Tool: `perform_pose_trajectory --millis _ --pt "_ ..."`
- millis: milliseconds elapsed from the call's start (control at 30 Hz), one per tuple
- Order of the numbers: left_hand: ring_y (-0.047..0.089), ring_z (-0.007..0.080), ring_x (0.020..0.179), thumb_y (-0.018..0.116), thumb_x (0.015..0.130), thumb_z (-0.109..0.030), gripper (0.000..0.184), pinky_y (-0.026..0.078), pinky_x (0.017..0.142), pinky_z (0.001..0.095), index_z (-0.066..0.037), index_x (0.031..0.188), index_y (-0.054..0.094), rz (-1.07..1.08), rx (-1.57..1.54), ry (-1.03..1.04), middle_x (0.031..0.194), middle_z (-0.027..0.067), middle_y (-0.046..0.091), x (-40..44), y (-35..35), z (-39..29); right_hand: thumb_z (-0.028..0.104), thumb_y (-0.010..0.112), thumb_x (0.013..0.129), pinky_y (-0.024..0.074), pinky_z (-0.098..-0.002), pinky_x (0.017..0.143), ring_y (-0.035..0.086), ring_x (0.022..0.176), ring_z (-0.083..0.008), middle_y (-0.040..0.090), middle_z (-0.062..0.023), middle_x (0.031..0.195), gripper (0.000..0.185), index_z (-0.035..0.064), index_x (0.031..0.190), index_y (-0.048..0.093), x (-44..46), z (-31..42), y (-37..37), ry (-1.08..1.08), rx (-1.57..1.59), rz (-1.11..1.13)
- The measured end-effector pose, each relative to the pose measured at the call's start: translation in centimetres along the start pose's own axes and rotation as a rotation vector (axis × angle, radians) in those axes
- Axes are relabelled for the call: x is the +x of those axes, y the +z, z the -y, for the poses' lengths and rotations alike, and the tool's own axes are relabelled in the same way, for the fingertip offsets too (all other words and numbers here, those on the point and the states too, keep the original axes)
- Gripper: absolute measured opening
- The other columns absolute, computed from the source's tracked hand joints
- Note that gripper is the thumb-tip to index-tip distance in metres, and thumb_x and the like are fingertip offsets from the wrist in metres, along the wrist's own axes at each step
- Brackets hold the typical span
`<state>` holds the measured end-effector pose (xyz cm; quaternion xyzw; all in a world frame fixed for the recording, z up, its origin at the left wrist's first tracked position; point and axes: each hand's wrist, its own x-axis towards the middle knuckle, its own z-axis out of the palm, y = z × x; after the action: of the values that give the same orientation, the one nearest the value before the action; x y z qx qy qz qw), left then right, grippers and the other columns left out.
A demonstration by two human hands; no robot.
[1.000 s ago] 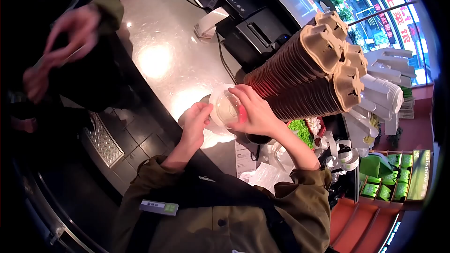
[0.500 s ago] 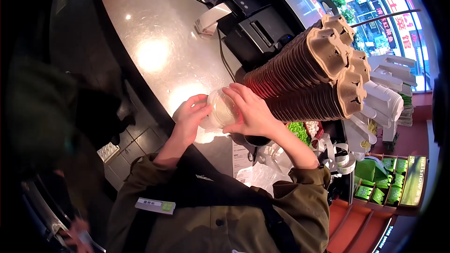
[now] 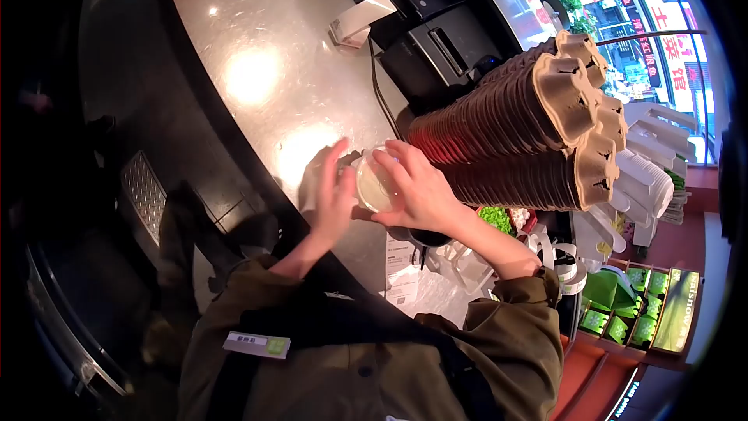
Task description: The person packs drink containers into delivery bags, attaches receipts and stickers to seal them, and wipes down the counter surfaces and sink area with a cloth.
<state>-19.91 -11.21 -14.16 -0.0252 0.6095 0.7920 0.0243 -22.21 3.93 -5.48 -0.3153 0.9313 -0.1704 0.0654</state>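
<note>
A round, clear plastic cup with a pale top point(image 3: 375, 185) stands over the steel counter, seen from above. My right hand point(image 3: 421, 193) curls around its right side, with thumb and fingers on the rim. Just left of it is my left hand point(image 3: 333, 201), fingers stretched out and holding nothing, slightly blurred. Whether its fingertips still brush the cup I cannot tell. Beyond my right hand lean tall stacks of brown cardboard cup carriers point(image 3: 499, 121). A printed paper slip point(image 3: 402, 273) lies below my right wrist.
A black printer point(image 3: 432, 58) and a small white stand point(image 3: 361, 22) sit farther up the steel counter point(image 3: 234, 23). White straps and rolls point(image 3: 573, 273) hang at right, near green packets point(image 3: 615, 296) on a shelf. A dark floor lies left of the counter edge.
My left hand has come away from the cup's left side, its fingers straightening upward. My right hand stays on the cup. At left, the blurred dark shape and a hand low down have gone.
</note>
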Motion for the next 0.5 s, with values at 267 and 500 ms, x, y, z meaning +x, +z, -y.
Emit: perform_pose_trajectory --millis 267,500 --pt "0.038 0.0267 0.115 0.026 0.093 -0.023 0.045 0.028 0.097 0.0354 0.004 0.129 0.026 0.059 0.08 0.096 0.124 0.02 0.038 0.5 1.6 0.7 0.03 0.076 0.054 0.0428 -0.0403 0.083 0.042 0.106 -0.0382 0.037 -0.0231 0.117 0.086 0.0034 0.124 0.035 0.1 -0.3 0.0 -0.012 0.007 0.019" --pt "0.041 0.0263 0.115 0.027 0.093 -0.019 0.043 0.03 0.097 0.0356 0.005 0.129 0.027 0.083 0.13 0.157 0.125 0.0183 0.04 0.5 1.3 0.7 0.03 0.076 0.052 0.0422 -0.0405 0.084 0.042 0.105 -0.0387 0.037 -0.0231 0.117 0.087 0.0029 0.125 0.035 0.2 -0.4 0.0 -0.038 0.009 0.024"
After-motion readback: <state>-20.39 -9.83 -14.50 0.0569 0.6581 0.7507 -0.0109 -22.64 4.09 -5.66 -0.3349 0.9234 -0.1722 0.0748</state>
